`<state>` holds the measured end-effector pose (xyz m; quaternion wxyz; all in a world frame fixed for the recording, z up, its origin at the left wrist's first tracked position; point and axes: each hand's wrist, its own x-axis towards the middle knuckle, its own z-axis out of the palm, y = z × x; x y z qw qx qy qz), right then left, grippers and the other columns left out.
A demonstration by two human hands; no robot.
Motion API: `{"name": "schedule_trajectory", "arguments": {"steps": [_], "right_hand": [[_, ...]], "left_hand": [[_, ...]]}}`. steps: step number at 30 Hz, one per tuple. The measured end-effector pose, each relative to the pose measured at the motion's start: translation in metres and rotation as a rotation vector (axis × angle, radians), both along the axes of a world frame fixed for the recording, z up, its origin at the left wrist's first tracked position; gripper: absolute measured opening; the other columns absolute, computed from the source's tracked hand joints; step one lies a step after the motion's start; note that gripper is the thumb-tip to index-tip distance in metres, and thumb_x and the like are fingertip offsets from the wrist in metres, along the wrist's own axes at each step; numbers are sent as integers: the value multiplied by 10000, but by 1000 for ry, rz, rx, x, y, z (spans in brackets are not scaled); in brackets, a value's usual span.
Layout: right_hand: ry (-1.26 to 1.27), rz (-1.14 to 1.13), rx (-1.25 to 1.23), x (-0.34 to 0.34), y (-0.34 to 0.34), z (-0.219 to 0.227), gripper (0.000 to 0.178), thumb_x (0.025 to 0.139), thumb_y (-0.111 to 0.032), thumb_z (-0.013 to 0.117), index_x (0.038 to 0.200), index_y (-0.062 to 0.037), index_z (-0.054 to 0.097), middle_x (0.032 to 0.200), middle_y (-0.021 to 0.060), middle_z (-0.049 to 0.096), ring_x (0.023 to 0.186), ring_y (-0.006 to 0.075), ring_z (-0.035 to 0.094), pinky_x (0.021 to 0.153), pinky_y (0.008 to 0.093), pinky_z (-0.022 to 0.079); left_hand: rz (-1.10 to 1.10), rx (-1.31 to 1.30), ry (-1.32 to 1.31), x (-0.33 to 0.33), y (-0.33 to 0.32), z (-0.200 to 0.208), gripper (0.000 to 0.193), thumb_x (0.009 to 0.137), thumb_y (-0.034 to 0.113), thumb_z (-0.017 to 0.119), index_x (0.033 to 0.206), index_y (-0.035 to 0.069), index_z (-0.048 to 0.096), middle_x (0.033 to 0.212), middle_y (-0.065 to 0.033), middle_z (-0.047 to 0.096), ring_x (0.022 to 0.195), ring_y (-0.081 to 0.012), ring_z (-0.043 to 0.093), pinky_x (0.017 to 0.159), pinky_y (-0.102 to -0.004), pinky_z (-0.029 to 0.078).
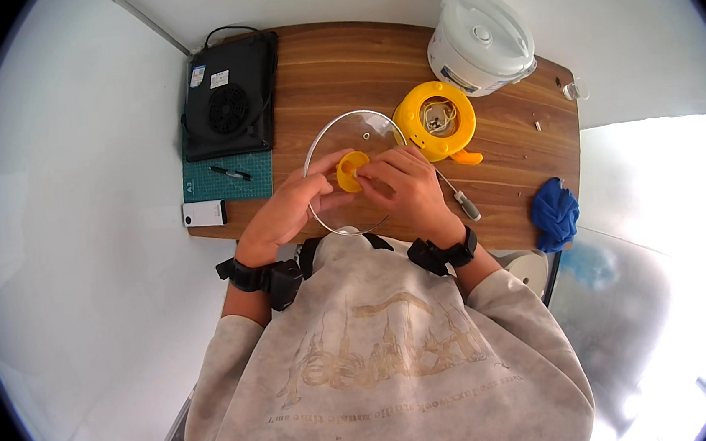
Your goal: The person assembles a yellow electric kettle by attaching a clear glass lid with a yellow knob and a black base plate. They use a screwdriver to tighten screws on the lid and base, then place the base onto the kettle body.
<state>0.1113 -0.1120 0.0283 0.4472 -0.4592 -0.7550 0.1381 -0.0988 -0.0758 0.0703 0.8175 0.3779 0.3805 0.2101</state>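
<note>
Close in front of my body is a round clear lid (340, 216) with a thin metal rim. A yellow cup-shaped knob (343, 179), its hollow side facing up, sits between my hands near the lid's middle. My left hand (294, 200) is closed around the knob's left side, fingers passing along the lid. From the right, my right hand (404, 181) pinches at the knob's hollow; its fingertips hide whatever small part is there. Just beyond the right hand lies a yellow ring-shaped appliance base (467, 118) with an orange-yellow handle, pale wires showing in its centre.
A screwdriver (468, 205) lies right of the lid. A black induction cooker (230, 105), upside down, overlaps a green cutting mat (198, 173) with a pen (230, 173); a white power bank (204, 213) is nearby. At right are a lidded white pot (480, 45) and blue cloth (555, 214).
</note>
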Motion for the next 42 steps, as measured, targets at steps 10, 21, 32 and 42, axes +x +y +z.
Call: {"name": "schedule_trajectory", "arguments": {"steps": [10, 21, 32, 42], "right_hand": [[107, -27, -156, -6, -5, -7, 156, 779, -75, 769, 922, -51, 712, 892, 96, 689, 782, 291, 667, 691, 365, 553], [90, 4, -142, -6, -5, -1, 156, 794, -76, 766, 939, -39, 720, 906, 93, 695, 804, 286, 675, 719, 363, 562], [46, 21, -217, -6, -3, 1, 179, 825, -77, 737, 998, -53, 697, 937, 97, 689, 827, 297, 673, 738, 374, 550], [4, 65, -186, -2, -2, -4, 144, 821, -78, 729, 958, -56, 688, 904, 96, 670, 815, 297, 666, 728, 385, 540]], "left_hand": [[-69, 32, 57, -5, 1, -2, 654, 891, 46, 337, 1536, -54, 312, 1509, -188, 437, 1349, -261, 506, 1151, -356, 416], [-72, 10, -53, -7, 4, -7, 697, 854, 77, 353, 1536, -61, 315, 1507, -194, 446, 1341, -269, 515, 1143, -353, 411], [-16, -81, -88, -8, 7, -15, 672, 852, 52, 340, 1510, -82, 345, 1471, -199, 482, 1306, -286, 540, 1138, -386, 421], [-59, -81, -102, -10, 7, -23, 606, 934, 75, 326, 1524, -64, 323, 1469, -201, 475, 1323, -275, 527, 1158, -381, 407]]}}
